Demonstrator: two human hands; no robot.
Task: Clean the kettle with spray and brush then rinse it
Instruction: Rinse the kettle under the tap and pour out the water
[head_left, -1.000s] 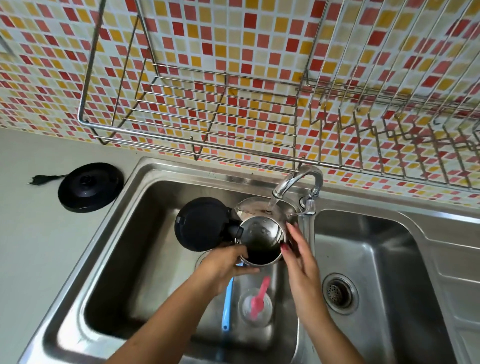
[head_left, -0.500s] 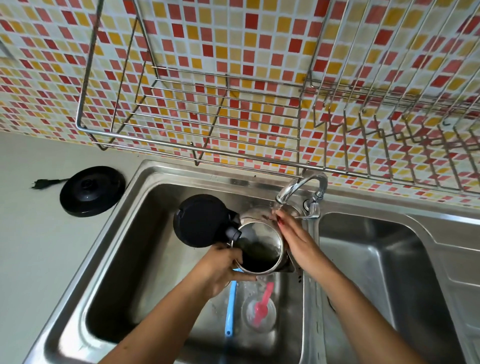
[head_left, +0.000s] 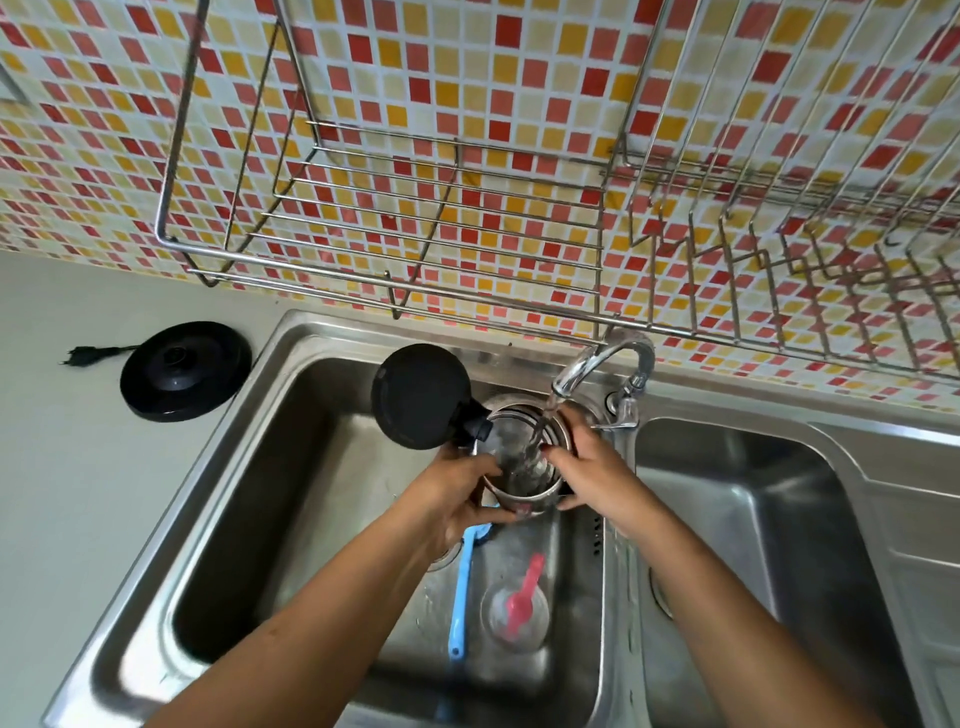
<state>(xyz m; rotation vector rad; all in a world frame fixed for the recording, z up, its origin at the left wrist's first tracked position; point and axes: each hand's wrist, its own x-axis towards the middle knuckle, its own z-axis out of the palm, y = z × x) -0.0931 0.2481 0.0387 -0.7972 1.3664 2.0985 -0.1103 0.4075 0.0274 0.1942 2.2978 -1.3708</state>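
A steel kettle with its black lid flipped open is held over the left sink basin, under the tap. Water streams from the spout into the kettle's mouth. My left hand grips the kettle at its near left side by the handle. My right hand clasps the right rim and wall. A blue-handled brush lies on the basin floor below the kettle. No spray bottle is in view.
A clear cup with a pink spoon lies beside the brush. The black kettle base with its plug sits on the grey counter at left. The right basin adjoins. A wire dish rack hangs above the sink.
Water now runs from the tap into the kettle. My right hand came from the tap area down onto the kettle's right side. The kettle sits more squarely under the spout.
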